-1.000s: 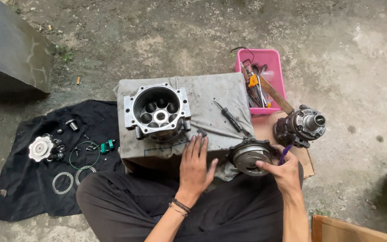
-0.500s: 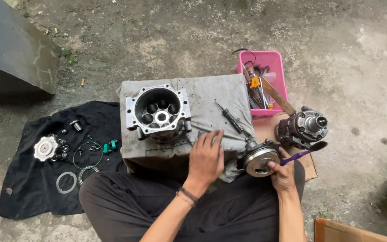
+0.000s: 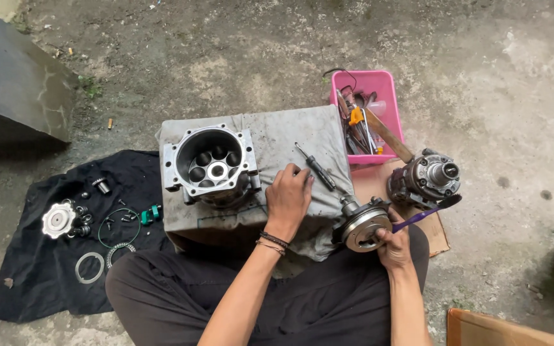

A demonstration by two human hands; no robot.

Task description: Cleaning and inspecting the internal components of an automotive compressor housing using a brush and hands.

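Head view, ground: rough grey concrete floor (image 3: 482,70), stained, outdoors.
Work surface: grey cloth (image 3: 290,138) draped over a block, directly ahead of the seated person.
On cloth: aluminium cylinder housing (image 3: 211,163), bore up, at left end; black-handled screwdriver (image 3: 315,168) lying near right edge.
Left hand (image 3: 288,198): palm down, fingers spread, resting on the cloth just beside the screwdriver, gripping nothing.
Right hand (image 3: 394,247): clamped on a round metal rotor assembly (image 3: 361,225) and a purple toothbrush (image 3: 428,213), held off the cloth's right corner.
Right side: pink tool tray (image 3: 379,86); second rotor unit (image 3: 426,177) on cardboard (image 3: 440,234).
Left side: black cloth (image 3: 40,256) carrying rings and small parts.
Open room: bare floor beyond the block and far right; dark slab (image 3: 14,96) bounds upper left.
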